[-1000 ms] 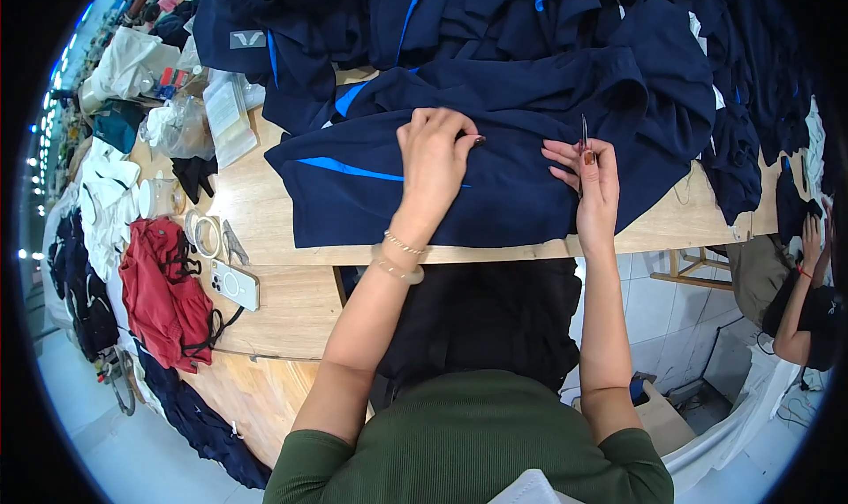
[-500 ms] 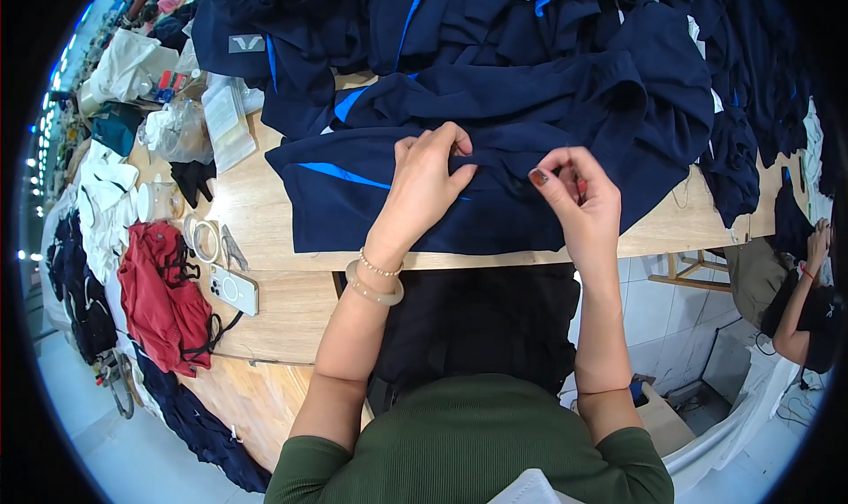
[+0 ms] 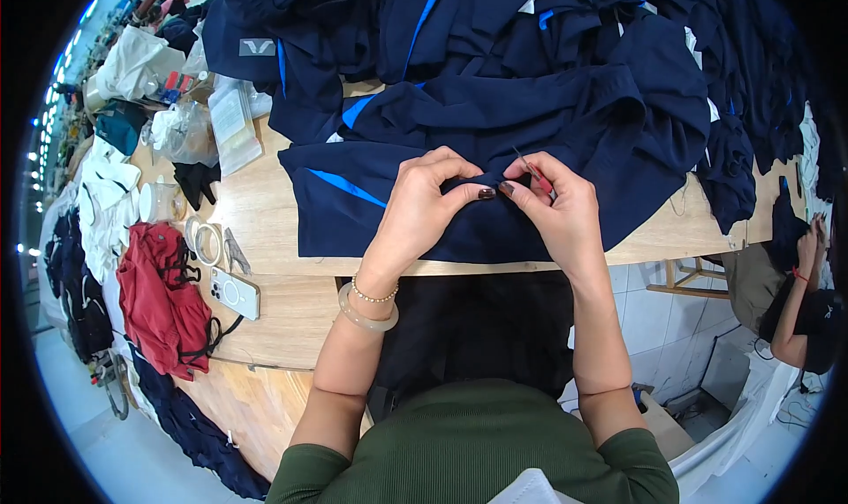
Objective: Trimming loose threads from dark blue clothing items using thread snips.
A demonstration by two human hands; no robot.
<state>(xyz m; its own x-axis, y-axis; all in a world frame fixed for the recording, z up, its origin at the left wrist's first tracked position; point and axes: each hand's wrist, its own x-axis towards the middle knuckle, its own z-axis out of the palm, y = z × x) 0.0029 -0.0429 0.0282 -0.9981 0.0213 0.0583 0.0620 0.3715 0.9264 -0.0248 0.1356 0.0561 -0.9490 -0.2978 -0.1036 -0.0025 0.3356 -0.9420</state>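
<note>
A navy blue garment [image 3: 397, 230] with bright blue insets lies spread at the table's front edge. My left hand [image 3: 428, 195] is closed, its thumb and fingers pinching a fold of that cloth near the middle. Close beside it, my right hand [image 3: 556, 204] is closed around a small red-handled tool [image 3: 541, 184] with a thin pointed dark tip that sticks up past the fingers. The right thumb tip presses at the same fold, almost meeting the left thumb. Whatever lies between the fingertips is too small to make out.
More navy garments [image 3: 477, 27] are heaped across the far side. On the left are a phone [image 3: 235, 292], tape rolls [image 3: 208, 243], a red garment [image 3: 161, 296] and plastic bags [image 3: 181, 133]. Another person's arm [image 3: 795, 301] shows at the far right, near a wooden stool [image 3: 685, 279].
My hands have come together over the cloth: the right moved left and the left slightly down. The fingertips now meet at one fold, and the tool's tip has come into sight.
</note>
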